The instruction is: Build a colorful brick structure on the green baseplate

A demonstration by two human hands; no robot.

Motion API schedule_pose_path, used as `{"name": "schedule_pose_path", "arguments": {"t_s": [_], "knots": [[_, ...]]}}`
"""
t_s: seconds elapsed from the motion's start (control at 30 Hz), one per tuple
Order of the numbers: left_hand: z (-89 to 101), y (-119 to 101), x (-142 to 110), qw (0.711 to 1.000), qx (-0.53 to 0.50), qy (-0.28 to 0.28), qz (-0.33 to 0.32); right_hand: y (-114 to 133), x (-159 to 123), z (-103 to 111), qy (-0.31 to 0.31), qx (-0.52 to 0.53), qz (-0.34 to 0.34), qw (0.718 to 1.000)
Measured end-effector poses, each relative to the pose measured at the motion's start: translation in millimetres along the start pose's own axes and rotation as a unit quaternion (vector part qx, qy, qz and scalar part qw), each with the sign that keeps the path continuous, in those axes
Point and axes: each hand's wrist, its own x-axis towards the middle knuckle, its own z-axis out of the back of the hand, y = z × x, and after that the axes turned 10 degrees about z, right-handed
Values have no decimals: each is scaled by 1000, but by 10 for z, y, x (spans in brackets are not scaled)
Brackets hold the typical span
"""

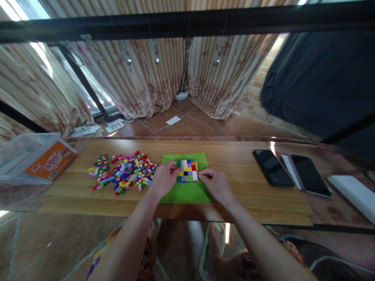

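Observation:
A flat block of colourful toy bricks (187,166) is built up on the green baseplate (187,195) in front of me. My left hand (164,178) rests at the block's left side, its fingertips bent together against the edge. At the opposite side, my right hand (216,184) has thumb and forefinger pinched at the right edge. Whatever either hand grips is too small or hidden to tell. To the left of the baseplate, a spread of loose toy bricks (133,169) in many colours lies close to my left hand.
The wooden board (234,156) carries the bricks and a black phone (273,168). Further right are another dark phone (310,175) and a white object (354,193). A clear plastic bin (26,146) with an orange label stands at the left end. Curtains (129,86) hang behind.

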Motion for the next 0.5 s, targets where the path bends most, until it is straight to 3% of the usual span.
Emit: {"name": "schedule_pose_path", "arguments": {"t_s": [0.5], "knots": [[-10,-19,-2,1000,17,-12,-5,80,-9,-34,-28,-24,4,999]]}}
